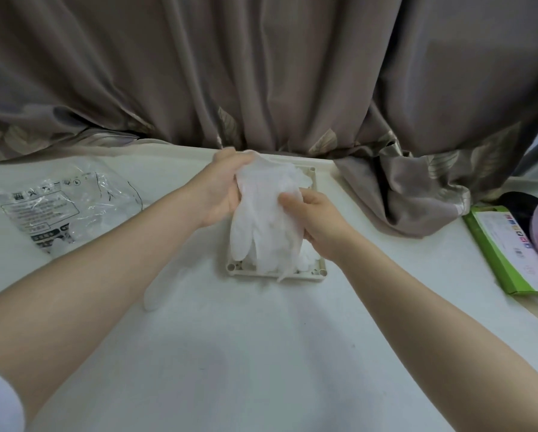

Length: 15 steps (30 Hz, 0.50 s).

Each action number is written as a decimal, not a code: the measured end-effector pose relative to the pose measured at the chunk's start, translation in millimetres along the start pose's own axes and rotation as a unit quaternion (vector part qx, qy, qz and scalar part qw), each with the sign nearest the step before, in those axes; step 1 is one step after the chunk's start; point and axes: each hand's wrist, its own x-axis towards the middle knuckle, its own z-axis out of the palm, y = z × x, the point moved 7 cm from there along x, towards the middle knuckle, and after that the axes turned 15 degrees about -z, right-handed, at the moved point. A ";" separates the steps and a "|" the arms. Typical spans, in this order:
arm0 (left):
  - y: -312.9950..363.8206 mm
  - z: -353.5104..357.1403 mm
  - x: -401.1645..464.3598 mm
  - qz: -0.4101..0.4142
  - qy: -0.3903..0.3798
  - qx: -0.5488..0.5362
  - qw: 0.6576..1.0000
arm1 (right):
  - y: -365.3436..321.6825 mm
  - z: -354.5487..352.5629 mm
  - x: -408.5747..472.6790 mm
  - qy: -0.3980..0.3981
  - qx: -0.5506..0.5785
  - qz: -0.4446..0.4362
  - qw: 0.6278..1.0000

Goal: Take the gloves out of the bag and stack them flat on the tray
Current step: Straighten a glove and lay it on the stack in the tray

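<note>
Both hands' fingers, left [222, 188] and right [316, 221], pinch thin translucent gloves [267, 219] over square tray [322, 271].

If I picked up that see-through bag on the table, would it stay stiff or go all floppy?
Probably floppy: the bag lies crumpled and creased on the table. It looks like thin clear film, so likely very light. It may also be a bit slippery, since it shines.

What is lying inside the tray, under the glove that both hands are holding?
Crumpled white gloves show at the near edge of the tray. The held glove, left hand and right hand cover the rest.
</note>
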 end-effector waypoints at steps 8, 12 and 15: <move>-33.3 -17.0 44.8 -0.050 -0.054 0.168 0.983 | 33.2 -2.8 34.0 -0.021 0.141 0.033 0.989; -34.4 -24.9 76.2 -0.051 -0.030 0.186 0.981 | 39.3 -11.1 59.9 -0.028 0.132 0.020 0.991; -31.4 -36.1 107.7 -0.025 0.030 0.266 0.963 | 64.0 -24.8 79.6 -0.022 0.005 0.064 0.998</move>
